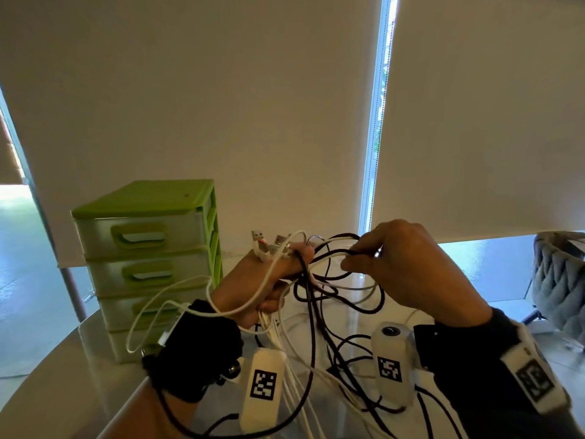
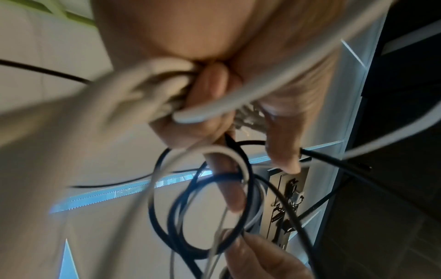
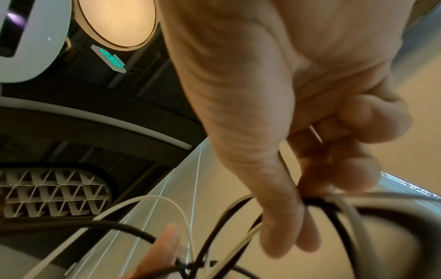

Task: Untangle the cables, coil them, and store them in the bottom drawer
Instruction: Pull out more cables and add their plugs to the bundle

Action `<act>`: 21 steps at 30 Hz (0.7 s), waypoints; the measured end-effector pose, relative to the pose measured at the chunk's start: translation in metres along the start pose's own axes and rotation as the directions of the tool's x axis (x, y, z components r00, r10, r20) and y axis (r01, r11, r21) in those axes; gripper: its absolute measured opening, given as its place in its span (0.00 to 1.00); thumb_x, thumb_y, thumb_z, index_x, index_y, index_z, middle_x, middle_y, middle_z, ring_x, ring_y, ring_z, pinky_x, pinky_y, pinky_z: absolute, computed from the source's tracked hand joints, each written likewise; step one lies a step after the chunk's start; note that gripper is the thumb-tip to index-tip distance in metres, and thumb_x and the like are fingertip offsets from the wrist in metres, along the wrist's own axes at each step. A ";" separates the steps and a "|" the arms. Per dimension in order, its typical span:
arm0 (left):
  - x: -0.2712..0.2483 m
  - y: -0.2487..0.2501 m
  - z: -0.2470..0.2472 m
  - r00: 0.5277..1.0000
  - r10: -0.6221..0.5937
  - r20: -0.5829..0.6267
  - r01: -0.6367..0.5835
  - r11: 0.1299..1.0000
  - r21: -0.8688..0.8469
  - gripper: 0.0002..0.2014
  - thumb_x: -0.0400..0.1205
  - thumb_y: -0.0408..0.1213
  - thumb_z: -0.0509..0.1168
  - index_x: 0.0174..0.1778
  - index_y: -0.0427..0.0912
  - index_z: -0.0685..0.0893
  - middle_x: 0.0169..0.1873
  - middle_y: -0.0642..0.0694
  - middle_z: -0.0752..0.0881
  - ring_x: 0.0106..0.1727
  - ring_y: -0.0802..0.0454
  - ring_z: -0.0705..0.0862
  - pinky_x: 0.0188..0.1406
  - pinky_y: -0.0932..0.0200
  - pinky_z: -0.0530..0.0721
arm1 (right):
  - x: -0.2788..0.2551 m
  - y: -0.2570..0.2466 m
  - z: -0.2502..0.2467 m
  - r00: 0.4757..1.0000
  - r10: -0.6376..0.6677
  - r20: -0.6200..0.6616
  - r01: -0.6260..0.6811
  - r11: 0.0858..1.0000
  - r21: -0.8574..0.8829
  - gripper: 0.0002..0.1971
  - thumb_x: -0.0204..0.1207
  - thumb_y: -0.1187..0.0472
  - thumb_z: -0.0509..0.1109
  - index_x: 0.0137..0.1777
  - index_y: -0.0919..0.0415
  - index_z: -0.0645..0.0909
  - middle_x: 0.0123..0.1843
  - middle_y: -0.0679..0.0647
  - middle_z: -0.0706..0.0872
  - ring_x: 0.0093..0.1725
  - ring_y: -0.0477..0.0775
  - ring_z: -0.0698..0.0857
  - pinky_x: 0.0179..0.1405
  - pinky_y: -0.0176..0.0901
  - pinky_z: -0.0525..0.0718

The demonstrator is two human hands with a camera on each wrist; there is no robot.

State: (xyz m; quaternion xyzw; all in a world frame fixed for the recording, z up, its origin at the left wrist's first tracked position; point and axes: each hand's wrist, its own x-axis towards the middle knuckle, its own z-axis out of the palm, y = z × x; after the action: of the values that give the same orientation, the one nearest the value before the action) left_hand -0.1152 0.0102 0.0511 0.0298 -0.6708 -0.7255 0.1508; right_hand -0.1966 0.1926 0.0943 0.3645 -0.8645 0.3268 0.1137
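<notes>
At frame centre above the counter [image 1: 79,375], the left hand [image 1: 253,286] grips the tangled cables [image 1: 319,280] while the right hand [image 1: 402,264] pinches a black-and-white loop, the green drawer unit [image 1: 148,264] at left.

We see a black wrist strap [image 1: 193,350] on our left arm, a dark sleeve [image 1: 468,362] on our right; white camera pods [image 1: 392,362] with black-and-white square markers sit beside the strap.

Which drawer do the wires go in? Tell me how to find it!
Look for the green drawer tower standing on the table, left of the left hand gripping the cables. It has four pale drawers stacked up. Yours is the bottom drawer, the lowest one, touching the table and partly hidden behind looping white wire.
</notes>
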 end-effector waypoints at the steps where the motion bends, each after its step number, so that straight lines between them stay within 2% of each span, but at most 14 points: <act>1: -0.001 0.000 0.002 1.000 0.005 -0.012 -0.005 0.999 0.046 0.17 0.64 0.49 0.75 0.40 0.39 0.90 0.29 0.37 0.75 0.15 0.57 0.55 0.17 0.68 0.51 | -0.001 -0.001 -0.002 0.999 0.004 0.037 -0.006 0.999 0.053 0.03 0.70 0.49 0.78 0.40 0.45 0.90 0.33 0.39 0.85 0.33 0.36 0.82 0.25 0.24 0.72; 3: 0.001 0.000 0.003 0.999 -0.008 -0.035 0.011 0.995 0.102 0.09 0.65 0.43 0.76 0.26 0.43 0.86 0.18 0.44 0.67 0.16 0.56 0.56 0.19 0.65 0.50 | -0.002 -0.002 -0.008 0.991 -0.008 0.135 -0.015 0.986 0.168 0.03 0.67 0.50 0.79 0.37 0.46 0.89 0.27 0.42 0.86 0.28 0.34 0.81 0.27 0.24 0.75; 4: 0.004 -0.001 0.002 0.999 -0.015 -0.038 0.019 0.993 0.114 0.10 0.68 0.41 0.76 0.22 0.47 0.85 0.17 0.48 0.67 0.15 0.56 0.57 0.19 0.65 0.51 | -0.002 -0.002 -0.012 0.983 -0.018 0.181 -0.023 0.974 0.223 0.05 0.65 0.49 0.79 0.37 0.48 0.89 0.27 0.45 0.87 0.24 0.37 0.81 0.29 0.27 0.77; 7: 0.006 -0.002 0.001 0.997 -0.044 -0.066 0.050 0.994 0.094 0.17 0.75 0.35 0.73 0.20 0.50 0.84 0.16 0.53 0.73 0.15 0.59 0.60 0.15 0.69 0.55 | -0.002 0.003 -0.017 0.978 -0.010 0.206 -0.063 0.936 0.345 0.12 0.57 0.47 0.76 0.36 0.54 0.90 0.27 0.55 0.87 0.23 0.45 0.80 0.32 0.35 0.82; 9: 0.006 0.000 0.001 0.995 -0.070 -0.066 0.071 0.997 0.010 0.12 0.75 0.35 0.73 0.24 0.47 0.86 0.20 0.51 0.78 0.15 0.59 0.58 0.14 0.70 0.55 | 0.000 0.006 -0.016 0.982 0.002 0.187 -0.085 0.895 0.437 0.11 0.58 0.50 0.76 0.35 0.57 0.90 0.26 0.55 0.86 0.23 0.46 0.80 0.27 0.33 0.81; 10: 0.007 0.000 -0.002 0.995 -0.086 -0.059 0.083 0.995 -0.051 0.11 0.75 0.35 0.72 0.26 0.46 0.88 0.23 0.50 0.81 0.15 0.59 0.57 0.14 0.71 0.55 | 0.001 0.008 -0.015 0.987 0.012 0.160 -0.094 0.850 0.519 0.09 0.59 0.53 0.76 0.34 0.59 0.89 0.26 0.56 0.85 0.24 0.47 0.80 0.25 0.32 0.80; 12: 0.010 -0.001 -0.008 0.989 -0.132 -0.064 0.120 0.978 -0.172 0.10 0.78 0.35 0.69 0.31 0.43 0.88 0.27 0.50 0.83 0.14 0.61 0.56 0.11 0.71 0.54 | 0.007 0.017 -0.015 0.996 0.079 0.052 -0.092 0.688 0.720 0.05 0.66 0.62 0.75 0.32 0.62 0.86 0.25 0.55 0.84 0.23 0.47 0.81 0.22 0.31 0.79; 15: 0.015 -0.002 -0.012 0.977 -0.143 -0.158 0.106 0.969 -0.224 0.05 0.80 0.35 0.67 0.44 0.36 0.83 0.28 0.48 0.76 0.13 0.62 0.56 0.09 0.71 0.54 | 0.014 0.030 -0.019 0.964 0.264 -0.022 -0.090 0.404 0.911 0.08 0.77 0.69 0.67 0.36 0.66 0.80 0.27 0.55 0.83 0.23 0.46 0.83 0.22 0.32 0.80; 16: 0.017 -0.003 -0.011 0.975 -0.118 -0.188 0.082 0.978 -0.193 0.05 0.81 0.35 0.67 0.46 0.36 0.81 0.26 0.49 0.74 0.12 0.61 0.56 0.09 0.71 0.54 | 0.016 0.032 -0.017 0.953 0.303 -0.017 -0.102 0.372 0.923 0.09 0.79 0.69 0.66 0.37 0.65 0.79 0.29 0.55 0.83 0.23 0.46 0.82 0.23 0.33 0.80; 17: 0.017 -0.003 -0.008 0.974 -0.092 -0.205 0.061 0.987 -0.151 0.05 0.80 0.34 0.67 0.46 0.35 0.79 0.22 0.50 0.71 0.12 0.61 0.57 0.10 0.71 0.54 | 0.018 0.035 -0.014 0.946 0.322 -0.023 -0.124 0.427 0.896 0.08 0.80 0.68 0.66 0.38 0.64 0.79 0.31 0.56 0.83 0.23 0.47 0.82 0.23 0.36 0.80; 18: 0.018 -0.005 -0.007 0.975 -0.065 -0.213 0.042 0.993 -0.112 0.06 0.80 0.34 0.68 0.44 0.36 0.79 0.19 0.51 0.68 0.12 0.61 0.57 0.11 0.71 0.54 | 0.019 0.037 -0.009 0.944 0.324 -0.055 -0.152 0.579 0.801 0.06 0.80 0.67 0.67 0.40 0.63 0.80 0.34 0.57 0.83 0.24 0.47 0.81 0.24 0.39 0.78; 19: 0.017 -0.006 -0.005 0.975 -0.047 -0.216 0.030 0.996 -0.080 0.06 0.80 0.34 0.68 0.43 0.36 0.79 0.17 0.52 0.66 0.13 0.60 0.57 0.12 0.70 0.54 | 0.020 0.039 -0.005 0.947 0.300 -0.119 -0.165 0.768 0.619 0.02 0.79 0.65 0.70 0.45 0.61 0.80 0.37 0.56 0.84 0.26 0.48 0.82 0.28 0.41 0.78; 20: 0.017 -0.007 -0.005 0.975 -0.036 -0.220 0.024 0.998 -0.059 0.07 0.80 0.34 0.69 0.39 0.36 0.80 0.15 0.52 0.64 0.13 0.59 0.56 0.13 0.70 0.55 | 0.019 0.039 0.000 0.949 0.247 -0.195 -0.156 0.908 0.389 0.05 0.77 0.64 0.72 0.51 0.58 0.80 0.42 0.54 0.85 0.32 0.49 0.83 0.34 0.43 0.79; 21: 0.017 -0.007 -0.005 0.974 -0.032 -0.223 0.022 0.999 -0.047 0.09 0.80 0.34 0.69 0.33 0.39 0.83 0.15 0.53 0.63 0.13 0.59 0.56 0.13 0.70 0.55 | 0.018 0.037 0.004 0.955 0.161 -0.248 -0.114 0.974 0.196 0.12 0.76 0.63 0.74 0.56 0.54 0.79 0.48 0.51 0.84 0.40 0.48 0.83 0.42 0.45 0.81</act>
State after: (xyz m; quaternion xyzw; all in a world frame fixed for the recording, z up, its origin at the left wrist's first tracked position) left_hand -0.1311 0.0016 0.0463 0.1171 -0.6331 -0.7341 0.2159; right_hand -0.2359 0.1994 0.0813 0.2657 -0.8322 0.4558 0.1706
